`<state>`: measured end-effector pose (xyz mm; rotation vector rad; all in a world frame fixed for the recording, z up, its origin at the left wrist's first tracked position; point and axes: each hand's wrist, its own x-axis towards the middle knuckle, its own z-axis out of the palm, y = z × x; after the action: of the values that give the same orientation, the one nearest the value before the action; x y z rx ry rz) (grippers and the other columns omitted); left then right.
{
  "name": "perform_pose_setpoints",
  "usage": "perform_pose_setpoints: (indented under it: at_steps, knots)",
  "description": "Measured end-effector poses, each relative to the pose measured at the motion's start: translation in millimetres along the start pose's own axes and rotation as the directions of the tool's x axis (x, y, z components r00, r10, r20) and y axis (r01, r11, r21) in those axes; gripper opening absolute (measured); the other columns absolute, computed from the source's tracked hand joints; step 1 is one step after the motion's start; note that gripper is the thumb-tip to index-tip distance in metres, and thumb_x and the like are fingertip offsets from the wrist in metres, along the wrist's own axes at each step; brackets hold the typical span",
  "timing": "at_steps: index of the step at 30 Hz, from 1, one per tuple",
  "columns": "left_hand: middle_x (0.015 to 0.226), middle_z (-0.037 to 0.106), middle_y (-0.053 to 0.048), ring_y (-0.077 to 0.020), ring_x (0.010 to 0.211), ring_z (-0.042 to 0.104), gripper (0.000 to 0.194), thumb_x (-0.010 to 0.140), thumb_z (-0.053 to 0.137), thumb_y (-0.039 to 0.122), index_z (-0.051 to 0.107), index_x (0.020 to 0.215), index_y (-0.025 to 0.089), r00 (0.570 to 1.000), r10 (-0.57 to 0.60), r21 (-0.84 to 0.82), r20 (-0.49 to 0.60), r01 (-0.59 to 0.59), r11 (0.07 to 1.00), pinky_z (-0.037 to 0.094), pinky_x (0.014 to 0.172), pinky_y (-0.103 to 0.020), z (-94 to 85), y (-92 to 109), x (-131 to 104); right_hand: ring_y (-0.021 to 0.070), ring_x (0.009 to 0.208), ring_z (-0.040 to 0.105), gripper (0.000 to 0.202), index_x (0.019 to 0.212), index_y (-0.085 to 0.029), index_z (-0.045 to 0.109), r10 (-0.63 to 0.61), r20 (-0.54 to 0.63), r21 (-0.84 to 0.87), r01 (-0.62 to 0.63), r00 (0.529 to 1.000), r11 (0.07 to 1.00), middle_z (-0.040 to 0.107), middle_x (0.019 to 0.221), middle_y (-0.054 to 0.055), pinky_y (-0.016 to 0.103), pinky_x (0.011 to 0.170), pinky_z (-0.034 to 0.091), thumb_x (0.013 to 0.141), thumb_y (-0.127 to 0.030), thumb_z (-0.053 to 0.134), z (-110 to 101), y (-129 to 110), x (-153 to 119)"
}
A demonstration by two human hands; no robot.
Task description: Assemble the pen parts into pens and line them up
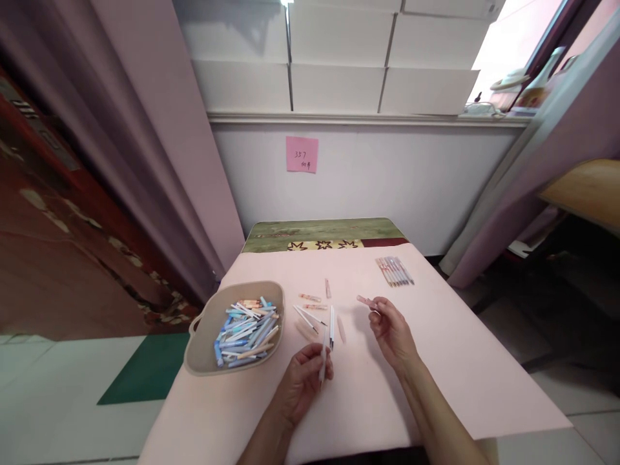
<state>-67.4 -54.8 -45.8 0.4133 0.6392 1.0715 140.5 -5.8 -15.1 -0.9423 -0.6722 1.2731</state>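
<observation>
From my end I see the desk [271, 234], its far end mostly green, the rest under a pink sheet [465, 374]. On that: a bin [192, 358] at left, pink pieces [310, 298], white sticks [332, 323] and pale tubes [341, 328] mid-sheet, pens [394, 271] far right.

My left hand [305, 381] and right hand [393, 332], bare-fingered; forearms [431, 400] uncovered; between them, black cloth [382, 456], apparently my clothing.

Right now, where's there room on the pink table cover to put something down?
There's bare pink cover right of the right forearm, nearer than the row of pens, out to the cover's edge. A smaller patch lies in front of the basket, left of the left forearm. It's crowded between the basket and right hand: loose pen parts lie there, near the left hand.
</observation>
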Motion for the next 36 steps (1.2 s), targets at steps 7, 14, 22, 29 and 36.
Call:
perform_pose_setpoints:
  at_steps: [7, 14, 22, 29, 36]
  knots:
    - [0.066, 0.063, -0.002, -0.0092, 0.052, 0.053, 0.019, 0.066, 0.077, 0.021, 0.070, 0.082, 0.013, 0.994, 0.065, 0.205, -0.091, -0.045, 0.978, 0.042, 0.050, -0.022, 23.1, 0.9, -11.7, 0.0119, 0.053, 0.058, 0.024, 0.079, -0.018, 0.059, -0.068, -0.010, -0.113, 0.066, 0.998, 0.991, 0.063, 0.061, 0.000, 0.022, 0.050, 0.046, 0.072, -0.036, 0.073, 5.5, -18.4, -19.1]
    - [0.062, 0.060, -0.001, -0.0110, 0.052, 0.051, 0.020, 0.065, 0.078, 0.025, 0.070, 0.079, 0.014, 0.984, 0.171, 0.523, -0.055, -0.117, 0.844, 0.043, 0.050, -0.024, 54.9, 12.1, -30.5, 0.0120, 0.049, 0.053, 0.032, 0.097, -0.017, 0.064, -0.241, 0.001, -0.334, 0.227, 0.971, 0.915, 0.056, 0.054, -0.003, 0.024, 0.047, 0.043, 0.080, -0.044, 0.066, 15.1, -28.5, -36.1]
    - [0.059, 0.060, -0.001, -0.0114, 0.051, 0.051, 0.019, 0.064, 0.078, 0.025, 0.072, 0.078, 0.014, 0.985, 0.172, 0.621, -0.002, -0.134, 0.772, 0.041, 0.048, -0.022, 65.1, 12.0, -36.4, 0.0129, 0.047, 0.053, 0.032, 0.098, -0.017, 0.066, -0.222, 0.068, -0.376, 0.232, 0.973, 0.897, 0.057, 0.053, -0.002, 0.026, 0.047, 0.045, 0.080, -0.043, 0.065, 7.3, -32.7, -41.5]
    - [0.057, 0.058, 0.000, -0.0112, 0.050, 0.050, 0.018, 0.065, 0.077, 0.025, 0.072, 0.077, 0.014, 0.990, 0.137, 0.672, 0.013, -0.110, 0.732, 0.040, 0.048, -0.022, 65.4, 6.7, -36.6, 0.0112, 0.047, 0.053, 0.032, 0.099, -0.017, 0.066, -0.167, 0.102, -0.375, 0.193, 0.981, 0.907, 0.055, 0.055, -0.004, 0.023, 0.045, 0.043, 0.078, -0.042, 0.067, 7.8, -38.1, -48.9]
    - [0.059, 0.060, -0.001, -0.0110, 0.051, 0.051, 0.018, 0.068, 0.076, 0.027, 0.070, 0.079, 0.014, 0.996, 0.078, 0.572, 0.031, -0.082, 0.816, 0.041, 0.052, -0.023, 71.9, 7.4, -42.2, 0.0066, 0.046, 0.044, 0.035, 0.097, -0.017, 0.068, 0.067, 0.248, -0.156, -0.028, 0.966, 0.987, 0.058, 0.064, -0.002, 0.020, 0.043, 0.035, 0.073, -0.042, 0.073, 19.0, -40.5, -56.0]
